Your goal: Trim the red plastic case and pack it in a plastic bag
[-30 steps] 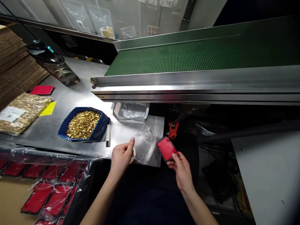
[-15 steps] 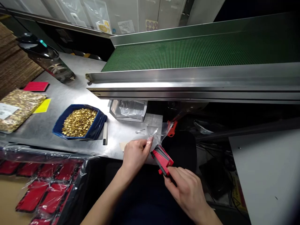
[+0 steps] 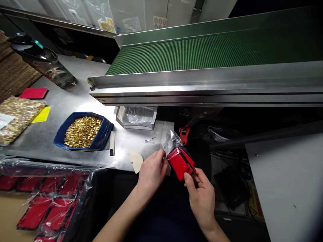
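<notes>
My right hand [image 3: 202, 196] grips the lower edge of a flat red-and-black wallet [image 3: 179, 163], thumb on its red face. The wallet's upper end lies in or against the mouth of a clear plastic bag [image 3: 174, 139]; I cannot tell how far inside it is. My left hand [image 3: 153, 169] is closed on the bag's left edge, its fingertips partly hidden. A curved beige piece [image 3: 136, 162] lies on the metal table beside my left hand. A small silver metal item [image 3: 150, 140] rests farther back.
A blue bin [image 3: 57, 137] holds gold-coloured pieces, with a white-and-black tool [image 3: 112, 144] beside it. A grey tray [image 3: 138, 127] contains clear bags. The green conveyor [image 3: 176, 55] crosses behind. Bagged red items [image 3: 35, 211] fill a box at lower left. An orange-handled tool [image 3: 184, 135] sits beyond the bag.
My right hand has turned the wallet so its broad red face now shows, and the hand has shifted slightly right. My left hand has moved slightly down, uncovering the beige piece.
</notes>
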`<action>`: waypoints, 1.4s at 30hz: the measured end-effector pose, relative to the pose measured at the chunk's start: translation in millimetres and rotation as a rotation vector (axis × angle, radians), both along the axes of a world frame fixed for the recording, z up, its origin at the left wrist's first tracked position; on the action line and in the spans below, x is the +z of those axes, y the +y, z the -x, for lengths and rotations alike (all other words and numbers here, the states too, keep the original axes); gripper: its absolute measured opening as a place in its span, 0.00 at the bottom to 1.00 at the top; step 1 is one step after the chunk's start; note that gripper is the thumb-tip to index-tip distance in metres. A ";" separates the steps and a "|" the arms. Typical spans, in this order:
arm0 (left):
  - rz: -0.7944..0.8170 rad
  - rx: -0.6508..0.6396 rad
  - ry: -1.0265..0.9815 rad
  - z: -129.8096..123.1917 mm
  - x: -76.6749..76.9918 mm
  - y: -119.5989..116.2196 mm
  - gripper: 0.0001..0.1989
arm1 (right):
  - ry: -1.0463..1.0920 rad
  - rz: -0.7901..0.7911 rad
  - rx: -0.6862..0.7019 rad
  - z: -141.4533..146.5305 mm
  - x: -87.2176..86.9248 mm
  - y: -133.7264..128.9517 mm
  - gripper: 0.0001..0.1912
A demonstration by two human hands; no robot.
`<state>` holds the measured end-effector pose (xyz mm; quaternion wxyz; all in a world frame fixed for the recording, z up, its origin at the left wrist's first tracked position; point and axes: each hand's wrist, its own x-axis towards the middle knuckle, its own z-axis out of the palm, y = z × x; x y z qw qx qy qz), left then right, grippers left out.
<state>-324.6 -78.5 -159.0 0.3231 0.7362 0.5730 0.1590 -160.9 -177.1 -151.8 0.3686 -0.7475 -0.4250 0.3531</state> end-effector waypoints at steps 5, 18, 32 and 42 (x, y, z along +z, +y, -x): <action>0.091 0.001 -0.088 1.4 -3.7 -13.2 0.08 | -0.089 -0.001 0.209 3.1 -4.4 3.3 0.12; 0.076 0.093 -0.221 20.7 -25.6 -19.5 0.09 | -0.628 0.044 0.647 8.9 -1.3 22.1 0.05; 0.371 0.316 -0.653 41.4 -40.9 -50.2 0.14 | -0.672 -0.001 1.054 20.1 28.2 68.1 0.13; 0.443 0.480 -0.721 38.1 -41.5 -57.7 0.16 | -0.165 0.377 0.518 -23.9 -14.3 60.5 0.16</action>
